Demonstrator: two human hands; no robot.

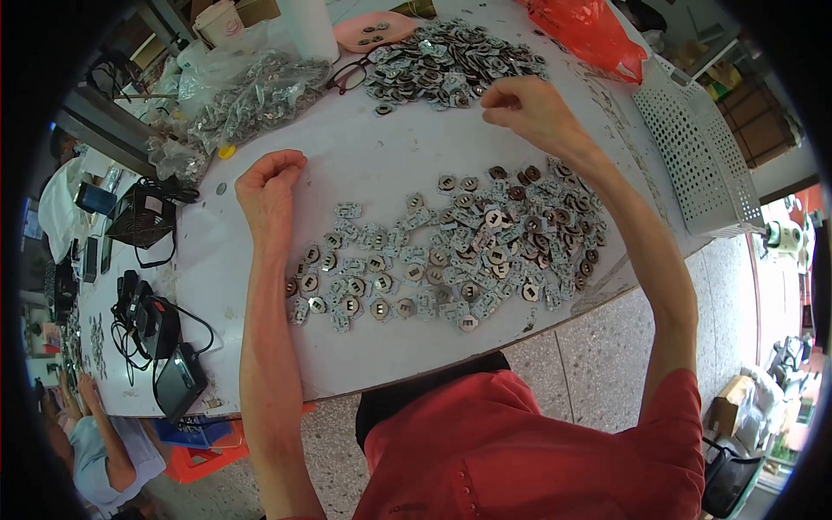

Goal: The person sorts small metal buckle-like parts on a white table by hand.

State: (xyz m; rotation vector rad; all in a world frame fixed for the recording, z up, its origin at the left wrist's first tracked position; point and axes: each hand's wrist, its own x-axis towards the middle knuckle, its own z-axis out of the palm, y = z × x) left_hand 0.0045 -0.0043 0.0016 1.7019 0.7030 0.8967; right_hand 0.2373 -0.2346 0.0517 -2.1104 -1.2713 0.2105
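My left hand [269, 192] rests over the table left of the near pile, its fingers curled together; anything inside them is hidden. At the near edge of the far pile, my right hand [530, 111] hovers with thumb and fingers pinched, and whatever they hold is too small to make out. The far pile [455, 61] is a heap of small metal parts with dark round pieces. Between my forearms spreads a second pile [498, 234] of similar small metal parts with round, slotted centres, looser toward its left side.
Beyond my left hand lie clear bags of metal parts [260, 95], glasses [350, 78] and a pink tray [374, 31]. A white perforated basket [698, 152] and a red bag [589, 35] stand right. Black adapters [156, 325] lie left. Another person's arm [104, 425] shows far left.
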